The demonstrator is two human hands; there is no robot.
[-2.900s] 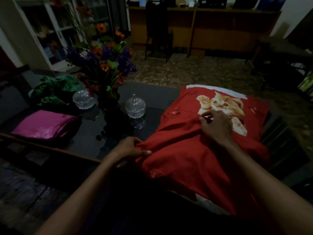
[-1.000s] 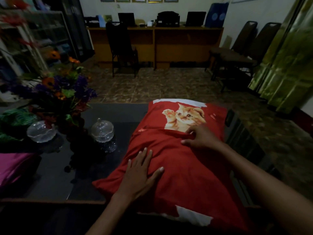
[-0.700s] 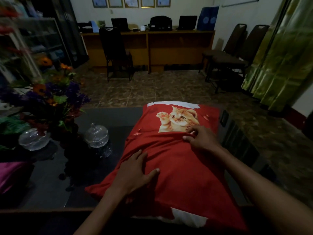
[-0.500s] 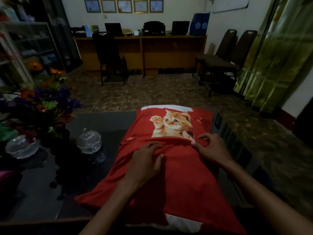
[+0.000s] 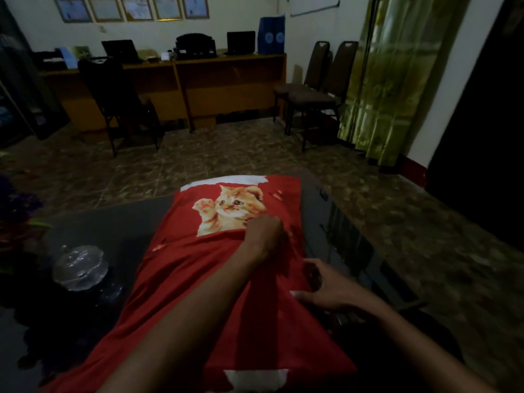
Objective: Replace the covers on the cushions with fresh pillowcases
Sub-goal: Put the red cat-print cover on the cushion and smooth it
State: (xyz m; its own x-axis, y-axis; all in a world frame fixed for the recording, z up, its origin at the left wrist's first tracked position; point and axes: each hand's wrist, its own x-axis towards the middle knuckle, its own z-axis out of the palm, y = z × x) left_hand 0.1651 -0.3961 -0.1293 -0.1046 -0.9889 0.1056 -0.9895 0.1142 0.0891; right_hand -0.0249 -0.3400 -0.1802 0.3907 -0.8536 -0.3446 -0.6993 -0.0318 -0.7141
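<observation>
A cushion in a red pillowcase (image 5: 181, 282) with an orange kitten print (image 5: 229, 211) lies lengthwise on the dark glass table (image 5: 102, 222). White cushion fabric (image 5: 226, 180) shows at the far end and at the near end. My left hand (image 5: 263, 234) reaches across the cushion and grips the edge of the red flap just below and right of the kitten. My right hand (image 5: 320, 285) sits at the cushion's right side, thumb on the red cloth and fingers curled over its edge.
A lidded glass bowl (image 5: 79, 268) stands on the table left of the cushion, with flowers (image 5: 17, 208) at the far left edge. Beyond the table are tiled floor, a wooden desk (image 5: 198, 89), dark chairs (image 5: 312, 95) and a green curtain (image 5: 382, 80).
My left hand slid from the middle of the flap edge to its right part. My right hand drew back from the flap to the cushion's right side. The view shifted right.
</observation>
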